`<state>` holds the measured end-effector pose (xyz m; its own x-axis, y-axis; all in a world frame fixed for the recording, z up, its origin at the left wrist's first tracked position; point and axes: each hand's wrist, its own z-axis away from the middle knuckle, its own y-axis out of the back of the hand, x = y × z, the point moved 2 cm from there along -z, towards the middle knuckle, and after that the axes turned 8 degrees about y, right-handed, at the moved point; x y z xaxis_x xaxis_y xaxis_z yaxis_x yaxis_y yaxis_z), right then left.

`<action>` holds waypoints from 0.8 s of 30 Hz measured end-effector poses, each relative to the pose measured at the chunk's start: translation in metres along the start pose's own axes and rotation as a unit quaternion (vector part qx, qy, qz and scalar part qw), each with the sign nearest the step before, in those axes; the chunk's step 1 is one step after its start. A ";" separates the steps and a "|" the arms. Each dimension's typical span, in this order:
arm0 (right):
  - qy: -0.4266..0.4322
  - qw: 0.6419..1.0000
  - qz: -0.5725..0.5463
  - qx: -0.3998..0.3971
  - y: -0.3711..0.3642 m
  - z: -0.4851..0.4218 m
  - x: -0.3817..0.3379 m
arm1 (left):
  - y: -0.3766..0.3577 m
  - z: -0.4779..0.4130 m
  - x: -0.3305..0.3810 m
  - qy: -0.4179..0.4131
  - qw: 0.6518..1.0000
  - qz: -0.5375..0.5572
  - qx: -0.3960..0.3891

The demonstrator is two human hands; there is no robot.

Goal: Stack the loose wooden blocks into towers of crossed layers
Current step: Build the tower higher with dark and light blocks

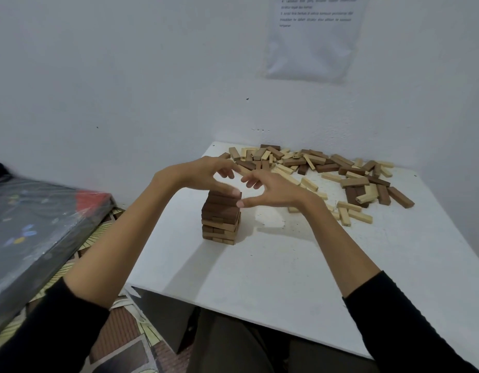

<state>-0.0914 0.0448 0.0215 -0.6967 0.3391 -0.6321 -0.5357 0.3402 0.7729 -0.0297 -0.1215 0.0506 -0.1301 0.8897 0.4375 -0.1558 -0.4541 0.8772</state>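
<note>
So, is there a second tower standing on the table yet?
No, only one tower stands on the table; the other blocks lie loose in a heap by the wall.

one tower [219,214], one table [259,278], one left hand [203,173], one right hand [276,192], dozens of loose blocks [327,167]

A left hand [206,175] and right hand [272,191] meet over a block tower [220,220] on a white table [259,265], thumbs touching its dark top layers, fingers loosely spread. Loose blocks [321,166] lie scattered beyond the right hand.
</note>
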 end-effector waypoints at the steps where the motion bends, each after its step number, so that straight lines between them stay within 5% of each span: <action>1: -0.002 1.000 0.006 0.010 0.006 0.001 0.004 | 0.001 -0.005 0.006 -0.015 1.000 0.006 0.018; 7: -0.021 0.996 0.015 0.080 0.040 0.002 0.035 | 0.007 -0.057 0.022 -0.018 0.998 0.031 0.060; 19: -0.106 0.983 0.122 0.085 0.071 -0.031 0.144 | -0.021 -0.164 0.033 0.185 0.975 0.101 -0.067; 24: -0.120 0.968 0.202 0.090 0.079 -0.055 0.178 | -0.039 -0.187 0.042 0.139 0.989 -0.044 -0.038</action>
<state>-0.2837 0.0841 -0.0273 -0.6891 0.6638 -0.2908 -0.1355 0.2762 0.9515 -0.2117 -0.0752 -0.0026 -0.3758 0.8833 0.2803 -0.2504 -0.3880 0.8870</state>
